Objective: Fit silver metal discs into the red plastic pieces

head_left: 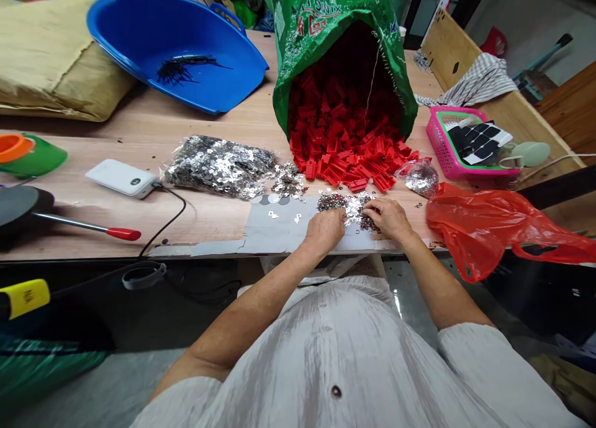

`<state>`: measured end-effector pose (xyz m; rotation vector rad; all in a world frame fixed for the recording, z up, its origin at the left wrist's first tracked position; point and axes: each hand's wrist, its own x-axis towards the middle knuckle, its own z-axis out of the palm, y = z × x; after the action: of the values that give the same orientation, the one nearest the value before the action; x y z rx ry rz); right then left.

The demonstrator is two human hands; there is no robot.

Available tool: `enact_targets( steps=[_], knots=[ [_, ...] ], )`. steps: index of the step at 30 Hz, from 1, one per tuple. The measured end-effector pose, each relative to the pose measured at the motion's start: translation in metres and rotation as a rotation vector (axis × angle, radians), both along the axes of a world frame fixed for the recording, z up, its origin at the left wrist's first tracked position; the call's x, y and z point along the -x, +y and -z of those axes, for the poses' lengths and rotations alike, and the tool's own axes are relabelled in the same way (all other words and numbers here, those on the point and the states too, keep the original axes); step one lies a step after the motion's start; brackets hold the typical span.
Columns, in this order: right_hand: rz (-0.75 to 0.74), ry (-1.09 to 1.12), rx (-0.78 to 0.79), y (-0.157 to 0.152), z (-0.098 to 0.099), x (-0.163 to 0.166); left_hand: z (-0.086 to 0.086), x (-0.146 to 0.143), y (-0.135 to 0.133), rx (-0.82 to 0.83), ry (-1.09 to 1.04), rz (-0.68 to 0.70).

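My left hand (326, 229) rests at the front of the table with its fingers curled together at the edge of a pile of small silvery metal pieces (354, 205). On the pile's other side, my right hand (389, 218) has thumb and fingertips pinched close. What either hand holds is too small to make out. Dark, brownish small parts (330, 201) lie beside the silvery ones, and more are under my right fingers. A grey mat (274, 226) is beneath them. Red plastic pieces (344, 158) spill from a green sack (344, 18) just beyond my hands.
Left of the mat lie a clear bag of flat metal pieces (218, 167) and a white power bank (121, 178) with a cable. A blue scoop-shaped basin (223, 74) stands behind. To the right are a red plastic bag (493, 229) and a pink basket (440, 142).
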<state>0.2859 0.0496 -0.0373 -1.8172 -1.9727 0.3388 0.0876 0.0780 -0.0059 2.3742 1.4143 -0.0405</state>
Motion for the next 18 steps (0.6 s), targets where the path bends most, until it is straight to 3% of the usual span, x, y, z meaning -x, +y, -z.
enact_targets(
  steps=[9,15,18],
  knots=[
    [-0.035,0.124,-0.041,0.002,0.001,0.0,0.003,0.001,0.001,0.058,-0.066,-0.044],
    [-0.066,-0.131,-0.096,-0.003,0.006,0.006,0.008,0.006,0.004,0.105,-0.217,-0.108],
    [-0.119,-0.118,-0.106,-0.009,0.002,0.01,0.01,0.008,0.006,0.175,-0.336,-0.149]
  ],
)
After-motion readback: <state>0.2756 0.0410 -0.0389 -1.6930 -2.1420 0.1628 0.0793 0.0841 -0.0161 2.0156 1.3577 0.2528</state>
